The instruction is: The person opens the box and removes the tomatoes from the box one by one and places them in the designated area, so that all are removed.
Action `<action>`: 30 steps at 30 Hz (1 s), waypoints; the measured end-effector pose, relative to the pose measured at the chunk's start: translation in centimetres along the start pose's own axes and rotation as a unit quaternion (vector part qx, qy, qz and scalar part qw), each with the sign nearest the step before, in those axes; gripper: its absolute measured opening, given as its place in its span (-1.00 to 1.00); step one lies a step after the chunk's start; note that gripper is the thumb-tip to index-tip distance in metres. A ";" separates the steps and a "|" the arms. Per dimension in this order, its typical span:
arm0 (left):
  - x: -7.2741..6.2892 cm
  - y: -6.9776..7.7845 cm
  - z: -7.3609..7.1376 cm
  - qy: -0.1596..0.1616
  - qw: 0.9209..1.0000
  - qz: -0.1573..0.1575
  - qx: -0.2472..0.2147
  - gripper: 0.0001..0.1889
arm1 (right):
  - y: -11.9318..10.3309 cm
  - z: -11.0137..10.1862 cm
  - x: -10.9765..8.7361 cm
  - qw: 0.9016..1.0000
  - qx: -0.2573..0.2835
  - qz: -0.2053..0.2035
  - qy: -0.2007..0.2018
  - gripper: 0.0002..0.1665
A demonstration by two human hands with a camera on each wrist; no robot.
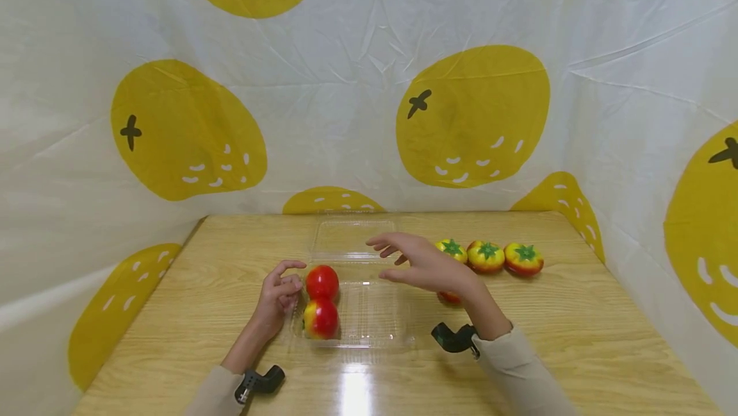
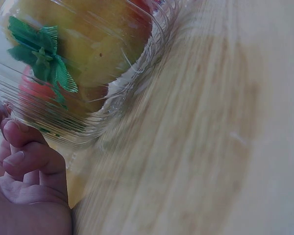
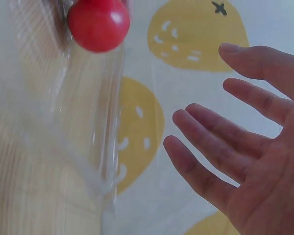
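- I count two red-and-yellow fruits (image 1: pixel 323 318) in the left side of one clear container (image 1: pixel 369 313); at least four more fruits (image 1: pixel 486 256) sit to its right.
- Left hand (image 1: pixel 277 297) pinches the container's left rim; right hand (image 1: pixel 429 262), fingers loose, holding nothing, hovers over its right side.
- Folded-back lid (image 1: pixel 354 236) nears the wooden worktop's (image 1: pixel 190 313) back edge.
- White fruit-print cloth (image 1: pixel 331 115) surrounds.

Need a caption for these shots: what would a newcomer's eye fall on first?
Probably the big yellow fruit prints on the white backdrop. Next, two glossy, mostly red fruits in the left side of the clear container, by the left hand. Right of the container, green-topped fruits stand out, partly hidden by the right hand.
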State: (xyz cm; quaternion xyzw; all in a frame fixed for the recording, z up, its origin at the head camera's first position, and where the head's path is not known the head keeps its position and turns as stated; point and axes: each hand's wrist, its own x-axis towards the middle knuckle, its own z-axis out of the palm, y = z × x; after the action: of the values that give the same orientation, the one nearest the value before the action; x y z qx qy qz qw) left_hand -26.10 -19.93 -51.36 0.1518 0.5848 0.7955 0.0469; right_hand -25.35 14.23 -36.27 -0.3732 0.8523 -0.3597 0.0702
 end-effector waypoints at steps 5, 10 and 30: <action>0.1 0.1 0.0 -0.002 1.000 -0.003 0.003 -0.68 | -1.3 0.7 2.1 0.999 -0.014 -0.013 -0.030 -0.36; 0.0 0.2 0.0 0.001 1.000 -0.002 -0.001 -0.67 | -1.7 1.5 4.1 0.998 -0.022 -0.016 -0.055 -0.39; 0.0 0.2 0.1 0.007 1.000 -0.009 -0.003 -0.67 | -1.7 6.0 9.0 0.990 -0.106 -0.005 -0.089 -0.56</action>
State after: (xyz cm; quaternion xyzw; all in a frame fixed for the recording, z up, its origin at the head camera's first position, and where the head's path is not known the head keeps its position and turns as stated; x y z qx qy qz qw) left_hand -26.07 -19.88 -51.18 0.1410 0.5844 0.7975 0.0505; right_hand -28.43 3.87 -38.17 -0.4133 0.8740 -0.2334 0.1041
